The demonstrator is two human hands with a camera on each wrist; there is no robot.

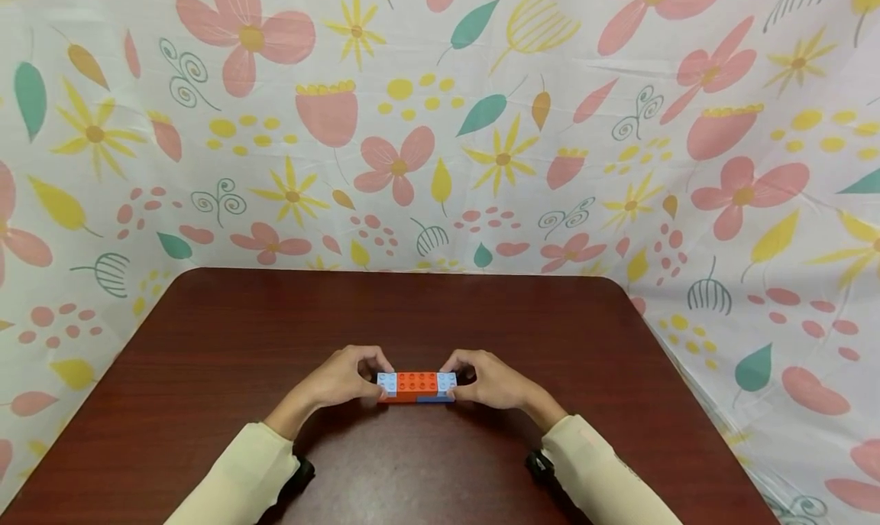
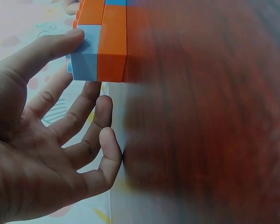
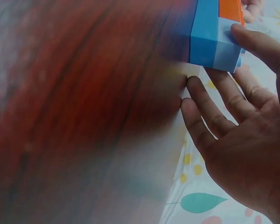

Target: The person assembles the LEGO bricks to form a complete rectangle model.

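A two-layer bar of toy building bricks lies near the middle of the table. Its top layer has an orange brick (image 1: 416, 380) between a left light blue brick (image 2: 85, 65) and a right light blue brick (image 3: 227, 51). Below them run a lower orange brick (image 2: 113, 46) and a darker blue brick (image 3: 204, 42), end to end. My left hand (image 1: 346, 377) pinches the left light blue brick, thumb on its near side. At the opposite end, my right hand (image 1: 493, 380) pinches the other light blue brick the same way. The remaining fingers of both hands spread beside the bar, near the tabletop.
The dark brown wooden table (image 1: 412, 311) has rounded far corners. Behind it and along both sides hangs a white cloth (image 1: 440, 227) printed with flowers and leaves. Pale sleeves (image 1: 237, 471) cover the forearms, with dark straps (image 1: 541, 465) near the wrists.
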